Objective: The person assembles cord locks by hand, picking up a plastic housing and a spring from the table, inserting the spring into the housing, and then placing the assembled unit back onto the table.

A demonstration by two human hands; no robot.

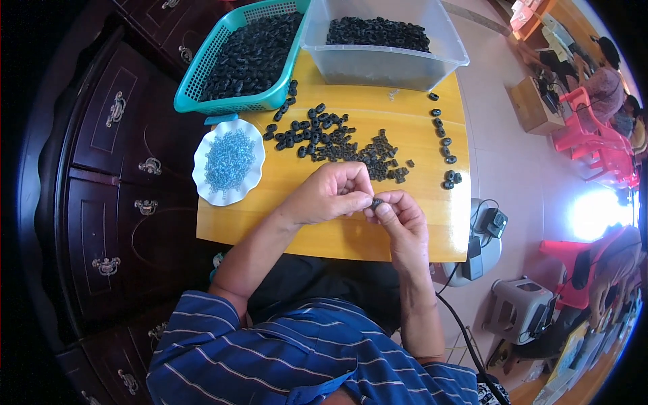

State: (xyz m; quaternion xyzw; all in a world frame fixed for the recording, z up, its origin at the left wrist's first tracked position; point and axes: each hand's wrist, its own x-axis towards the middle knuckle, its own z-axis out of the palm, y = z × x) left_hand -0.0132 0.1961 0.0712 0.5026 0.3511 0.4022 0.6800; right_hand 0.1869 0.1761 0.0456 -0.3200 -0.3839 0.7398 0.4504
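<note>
Over the front of the yellow tabletop my two hands meet. My right hand (403,219) pinches a small black oval piece (376,202) between thumb and fingers. Right beside it, my left hand (336,192) has thumb and fingertips pressed together; whatever they hold is too small to make out. Just beyond my hands lies a loose heap of small dark pieces (378,152), with larger black oval pieces (307,131) spread behind it. Bluish clear beads fill a white scalloped dish (255,177) left of my left forearm.
At the back stand a green basket (185,91) and a clear plastic bin (385,67), both holding black pieces. More black pieces (446,142) line the table's (304,233) right edge. Dark drawers (94,202) flank the left. Co-workers (604,81) sit at right beyond a stool (523,307).
</note>
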